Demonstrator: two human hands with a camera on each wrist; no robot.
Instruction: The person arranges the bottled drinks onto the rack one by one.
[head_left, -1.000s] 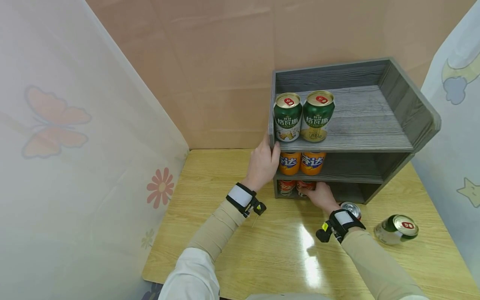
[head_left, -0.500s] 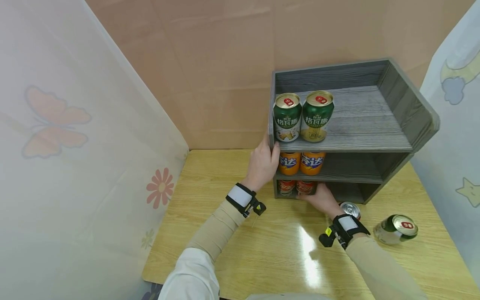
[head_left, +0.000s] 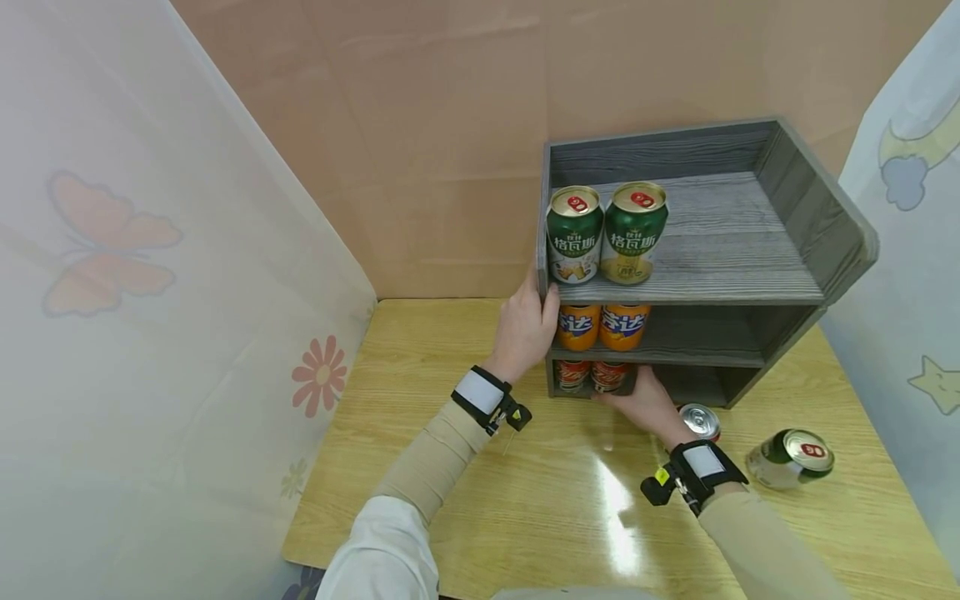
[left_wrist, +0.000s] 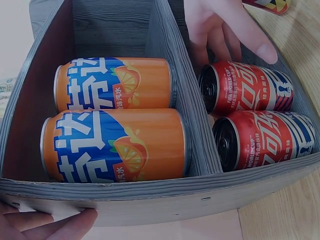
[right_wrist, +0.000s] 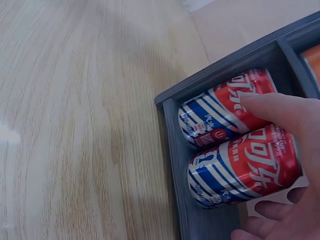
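My left hand (head_left: 527, 327) rests against the outer left side of a grey wooden three-tier shelf (head_left: 738, 358); in the left wrist view its fingers (left_wrist: 30, 220) lie outside the side panel. My right hand (head_left: 643, 400) is at the bottom tier beside two red cola cans. In the right wrist view its thumb (right_wrist: 277, 110) extends over the cans, overlapping the far cola can (right_wrist: 225, 107), while the other fingers spread apart beyond the near cola can (right_wrist: 245, 167). Both cola cans stand side by side at the tier's left end.
Two orange soda cans (head_left: 624, 327) stand in the middle tier, and two green kvass cans (head_left: 634, 237) on top. A silver-topped can (head_left: 701, 421) and another green can (head_left: 791, 459) stand on the wooden table (head_left: 450, 500) right of my right hand.
My right hand has drawn back slightly toward the right, its thumb coming off the front of the right cola can, which shows more fully. My left hand has stayed put.
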